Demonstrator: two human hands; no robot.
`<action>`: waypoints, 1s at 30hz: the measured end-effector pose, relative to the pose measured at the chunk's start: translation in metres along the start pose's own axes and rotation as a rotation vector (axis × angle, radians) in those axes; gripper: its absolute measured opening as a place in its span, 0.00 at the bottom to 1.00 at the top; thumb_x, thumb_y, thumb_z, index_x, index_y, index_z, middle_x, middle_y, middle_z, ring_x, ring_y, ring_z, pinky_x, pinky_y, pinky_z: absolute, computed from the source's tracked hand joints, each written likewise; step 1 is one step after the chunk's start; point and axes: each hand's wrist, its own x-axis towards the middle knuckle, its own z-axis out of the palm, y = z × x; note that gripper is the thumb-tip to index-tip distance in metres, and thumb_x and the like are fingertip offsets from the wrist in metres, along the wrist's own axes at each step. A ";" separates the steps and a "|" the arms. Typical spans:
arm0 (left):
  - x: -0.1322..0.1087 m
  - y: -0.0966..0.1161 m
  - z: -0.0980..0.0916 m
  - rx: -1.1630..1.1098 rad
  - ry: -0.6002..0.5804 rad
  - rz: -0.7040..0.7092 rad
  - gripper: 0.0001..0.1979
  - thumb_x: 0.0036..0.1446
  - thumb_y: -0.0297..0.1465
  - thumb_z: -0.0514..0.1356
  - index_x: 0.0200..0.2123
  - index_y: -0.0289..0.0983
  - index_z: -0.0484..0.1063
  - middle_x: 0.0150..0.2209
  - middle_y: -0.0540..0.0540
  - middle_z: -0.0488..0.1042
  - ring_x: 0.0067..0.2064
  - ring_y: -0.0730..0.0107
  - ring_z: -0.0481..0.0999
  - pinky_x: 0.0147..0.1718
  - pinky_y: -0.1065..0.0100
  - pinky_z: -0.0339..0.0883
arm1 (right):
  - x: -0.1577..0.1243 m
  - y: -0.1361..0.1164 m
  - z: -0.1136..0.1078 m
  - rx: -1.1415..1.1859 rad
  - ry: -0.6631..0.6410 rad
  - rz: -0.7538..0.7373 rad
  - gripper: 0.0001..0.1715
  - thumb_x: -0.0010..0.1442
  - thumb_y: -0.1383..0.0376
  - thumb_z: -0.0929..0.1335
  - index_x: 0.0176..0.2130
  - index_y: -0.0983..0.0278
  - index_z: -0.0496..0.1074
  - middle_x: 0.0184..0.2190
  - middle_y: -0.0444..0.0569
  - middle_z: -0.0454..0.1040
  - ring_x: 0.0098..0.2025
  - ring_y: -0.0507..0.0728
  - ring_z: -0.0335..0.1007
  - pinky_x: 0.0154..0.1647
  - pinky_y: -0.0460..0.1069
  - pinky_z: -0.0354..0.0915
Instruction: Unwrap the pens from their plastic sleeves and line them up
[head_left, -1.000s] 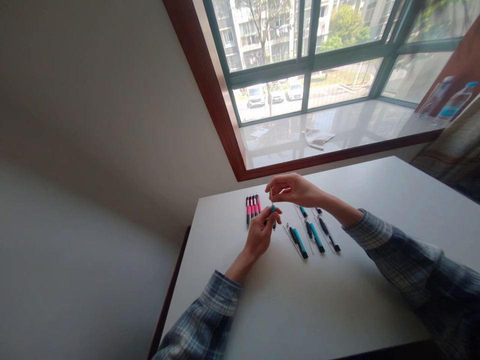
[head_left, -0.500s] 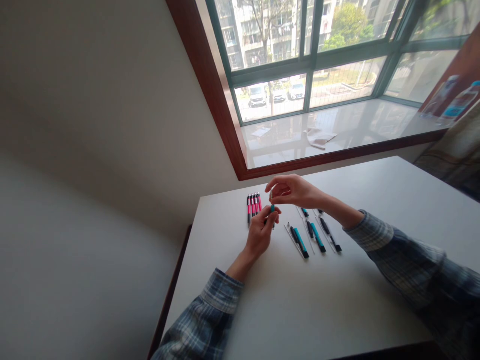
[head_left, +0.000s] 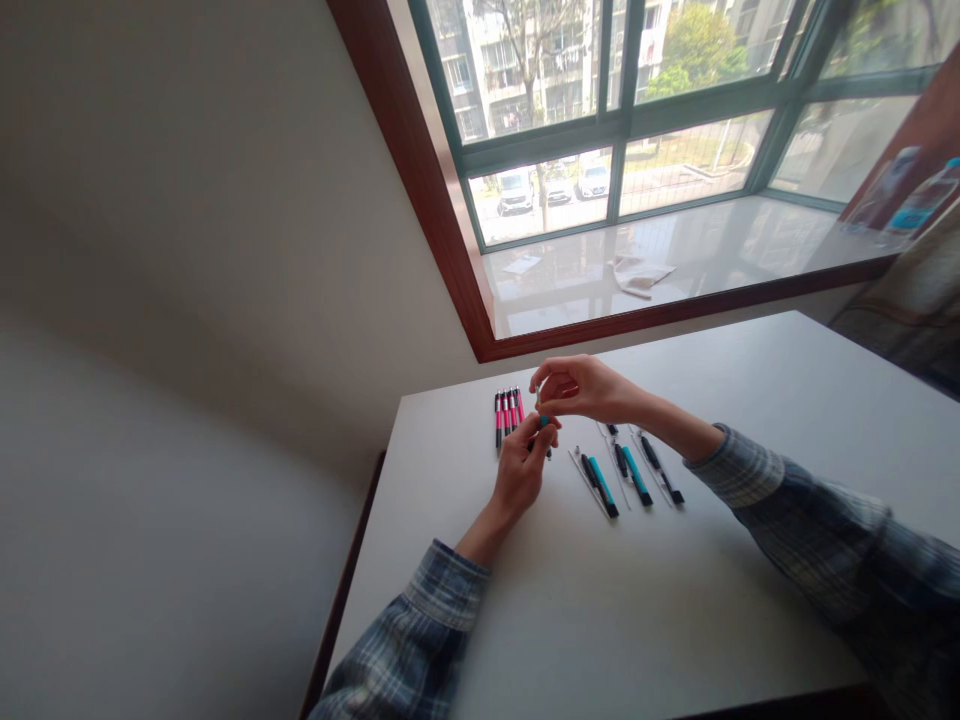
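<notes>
My left hand (head_left: 519,472) is closed around a teal and black pen (head_left: 544,421), held above the table with its upper end sticking out of the fingers. Just over it, my right hand (head_left: 589,389) pinches a small silver piece (head_left: 538,396) at the pen's top; whether that piece is joined to the barrel cannot be made out. To the right lie pens in parts: a teal barrel (head_left: 602,486) with a black piece and a thin refill, a second teal barrel (head_left: 637,475), and black pieces (head_left: 660,468). Some parts are hidden beneath my right hand.
Several pink and black pens (head_left: 506,418) lie in a row behind my left hand. The white table (head_left: 600,620) meets the wall on its far side. A window sill (head_left: 555,300) holds crumpled paper (head_left: 641,275) and a bottle (head_left: 926,200).
My right hand has come down slightly, bringing the silver piece closer to the barrel in my left hand. The left hand has barely moved.
</notes>
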 end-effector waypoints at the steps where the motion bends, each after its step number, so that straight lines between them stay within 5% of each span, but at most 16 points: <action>1: 0.000 0.000 0.000 0.000 -0.012 0.001 0.14 0.69 0.42 0.58 0.38 0.37 0.72 0.30 0.50 0.69 0.32 0.71 0.66 0.33 0.68 0.61 | 0.000 0.000 0.000 -0.008 0.001 0.001 0.15 0.57 0.63 0.76 0.43 0.64 0.74 0.32 0.47 0.82 0.33 0.55 0.79 0.36 0.50 0.75; 9: 0.001 0.007 -0.001 0.039 0.032 0.004 0.14 0.69 0.42 0.58 0.38 0.38 0.74 0.30 0.50 0.70 0.32 0.71 0.67 0.33 0.68 0.62 | -0.001 -0.001 0.001 -0.032 0.008 0.015 0.19 0.59 0.59 0.76 0.47 0.63 0.74 0.33 0.48 0.83 0.34 0.56 0.80 0.38 0.52 0.76; 15: 0.012 0.018 -0.013 -0.011 0.245 -0.058 0.17 0.68 0.46 0.57 0.40 0.39 0.77 0.34 0.48 0.74 0.27 0.74 0.63 0.26 0.69 0.58 | 0.002 0.003 -0.001 -0.207 0.230 -0.034 0.20 0.64 0.50 0.71 0.42 0.64 0.77 0.35 0.51 0.82 0.36 0.56 0.78 0.39 0.51 0.72; 19: 0.016 0.024 -0.019 -0.013 0.309 -0.023 0.18 0.67 0.48 0.57 0.40 0.40 0.77 0.37 0.47 0.74 0.27 0.74 0.63 0.25 0.69 0.61 | -0.001 0.011 0.005 -0.266 0.218 0.030 0.17 0.64 0.52 0.72 0.39 0.64 0.79 0.32 0.49 0.81 0.34 0.55 0.76 0.36 0.50 0.70; 24: 0.016 0.032 -0.014 -0.069 0.260 0.031 0.17 0.68 0.46 0.56 0.40 0.40 0.77 0.53 0.43 0.71 0.37 0.69 0.72 0.34 0.68 0.70 | -0.006 0.010 0.025 -0.219 0.096 0.053 0.12 0.62 0.57 0.73 0.37 0.63 0.79 0.33 0.48 0.81 0.34 0.55 0.76 0.36 0.48 0.68; 30: 0.017 0.038 -0.010 -0.113 0.141 0.068 0.18 0.68 0.45 0.57 0.38 0.39 0.79 0.55 0.42 0.68 0.54 0.57 0.73 0.51 0.60 0.74 | -0.004 0.013 0.040 -0.213 0.165 -0.005 0.11 0.60 0.61 0.72 0.29 0.65 0.72 0.25 0.42 0.73 0.28 0.52 0.67 0.31 0.46 0.61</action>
